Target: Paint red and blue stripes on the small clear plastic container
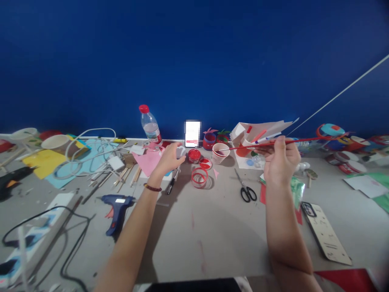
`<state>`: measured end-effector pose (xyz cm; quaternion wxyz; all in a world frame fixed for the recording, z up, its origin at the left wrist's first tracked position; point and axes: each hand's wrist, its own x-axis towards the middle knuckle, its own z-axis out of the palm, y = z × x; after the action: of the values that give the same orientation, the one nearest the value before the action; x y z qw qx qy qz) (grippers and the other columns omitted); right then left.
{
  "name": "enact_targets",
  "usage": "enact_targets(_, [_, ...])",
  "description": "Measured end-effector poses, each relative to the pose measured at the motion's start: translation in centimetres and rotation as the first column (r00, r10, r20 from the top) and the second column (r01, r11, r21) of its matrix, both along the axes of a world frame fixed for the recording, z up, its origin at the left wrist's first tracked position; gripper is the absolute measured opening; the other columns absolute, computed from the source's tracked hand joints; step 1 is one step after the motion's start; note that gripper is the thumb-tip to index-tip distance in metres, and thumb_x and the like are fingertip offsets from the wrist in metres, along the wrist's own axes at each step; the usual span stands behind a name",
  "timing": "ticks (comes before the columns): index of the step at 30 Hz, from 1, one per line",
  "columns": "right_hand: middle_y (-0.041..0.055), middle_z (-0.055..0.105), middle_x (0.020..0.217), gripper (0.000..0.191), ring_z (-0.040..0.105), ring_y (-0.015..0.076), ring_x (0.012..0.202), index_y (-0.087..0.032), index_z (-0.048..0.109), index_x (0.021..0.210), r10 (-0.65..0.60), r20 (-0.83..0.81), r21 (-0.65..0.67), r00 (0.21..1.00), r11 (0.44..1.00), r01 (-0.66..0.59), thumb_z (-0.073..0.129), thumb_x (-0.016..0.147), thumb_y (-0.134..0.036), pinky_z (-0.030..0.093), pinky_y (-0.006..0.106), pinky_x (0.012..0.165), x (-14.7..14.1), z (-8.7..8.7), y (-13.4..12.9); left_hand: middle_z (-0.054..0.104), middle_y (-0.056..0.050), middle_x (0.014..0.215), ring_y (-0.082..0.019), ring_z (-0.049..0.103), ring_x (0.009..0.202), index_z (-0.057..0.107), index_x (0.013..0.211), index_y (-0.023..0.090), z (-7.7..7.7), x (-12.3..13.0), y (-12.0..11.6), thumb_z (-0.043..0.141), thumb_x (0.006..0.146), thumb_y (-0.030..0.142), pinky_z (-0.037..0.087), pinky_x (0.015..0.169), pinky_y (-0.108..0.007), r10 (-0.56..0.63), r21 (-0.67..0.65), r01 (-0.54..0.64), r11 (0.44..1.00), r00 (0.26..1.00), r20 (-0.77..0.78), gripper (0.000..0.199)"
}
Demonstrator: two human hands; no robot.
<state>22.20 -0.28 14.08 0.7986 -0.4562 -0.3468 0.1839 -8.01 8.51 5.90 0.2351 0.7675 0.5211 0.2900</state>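
Note:
My right hand point(281, 158) is closed on a long red paintbrush point(306, 140), held nearly level. The brush's tip end reaches into a paper cup point(219, 157) of dark liquid. Over at the left, my left hand point(168, 159) has thumb and fingers apart beside a small whitish, translucent thing point(181, 152); I cannot tell whether they touch it. Between the hands stand an open jar of red paint point(194, 155), a red-smeared lid point(206, 164) and a clear, red-rimmed round container point(199, 178). Black-handled scissors point(248, 194) lie below the cup.
A blue glue gun point(117, 209) and a power strip point(42, 235) with cables lie at the left. A water bottle point(150, 126) and a lit phone point(192, 134) stand near the blue wall. Another phone point(326, 233) lies at the right. Coloured paper and sticks are scattered about.

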Motion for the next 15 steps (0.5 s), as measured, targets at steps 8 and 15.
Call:
enact_targets(8, [-0.0033, 0.063, 0.058, 0.046, 0.06, 0.0138, 0.044, -0.021, 0.056, 0.076, -0.05, -0.006, 0.035, 0.999, 0.998, 0.05, 0.076, 0.073, -0.062, 0.059, 0.035, 0.053, -1.6, 1.0, 0.4, 0.054, -0.016, 0.143, -0.034, 0.047, 0.136, 0.046, 0.139, 0.019, -0.3, -0.5, 0.4, 0.066, 0.08, 0.032, 0.038, 0.114, -0.051, -0.039, -0.03, 0.038, 0.999, 0.998, -0.047, 0.064])
enact_targets(15, [-0.0044, 0.058, 0.055, 0.033, 0.056, 0.0123, 0.047, -0.02, 0.062, 0.071, -0.088, 0.165, 0.014, 0.982, 0.996, 0.087, 0.065, 0.086, -0.049, 0.053, 0.031, 0.055, -1.4, 2.5, -0.7, 0.049, -0.018, 0.147, -0.035, 0.044, 0.14, 0.042, 0.142, 0.016, -0.7, -1.0, 0.5, 0.067, 0.08, 0.032, 0.036, 0.115, -0.051, -0.031, -0.016, 0.03, 0.999, 0.997, -0.064, 0.068])
